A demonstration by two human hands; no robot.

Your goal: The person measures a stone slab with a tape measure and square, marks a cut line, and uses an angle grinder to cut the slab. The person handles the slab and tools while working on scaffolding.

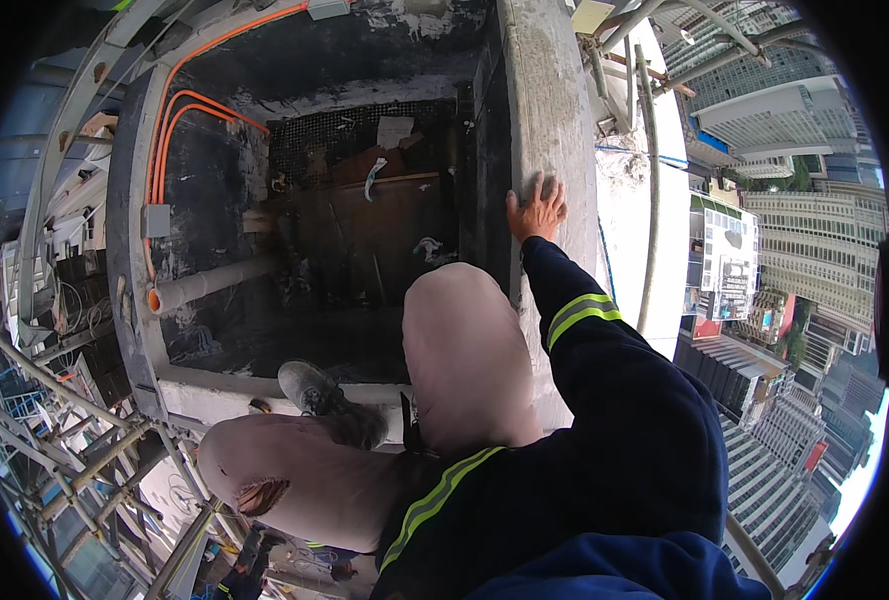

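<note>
Concrete wall top (pixel 553 110): broad, flat-faced, pale grey, surface rough and bare, mottled with darker stains and scuffs. Runs lengthwise away from the viewer, along the right side of a dark, sunken enclosure (pixel 365 225); inner edge fairly straight, with blackened wall face dropping below it. Near stretch partly hidden, so its end cannot be told.

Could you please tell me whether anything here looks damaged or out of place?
Yes: the trousers have a ragged hole near the left knee, where cloth should be whole. Pale scraps also lie strewn in the pit.
</note>
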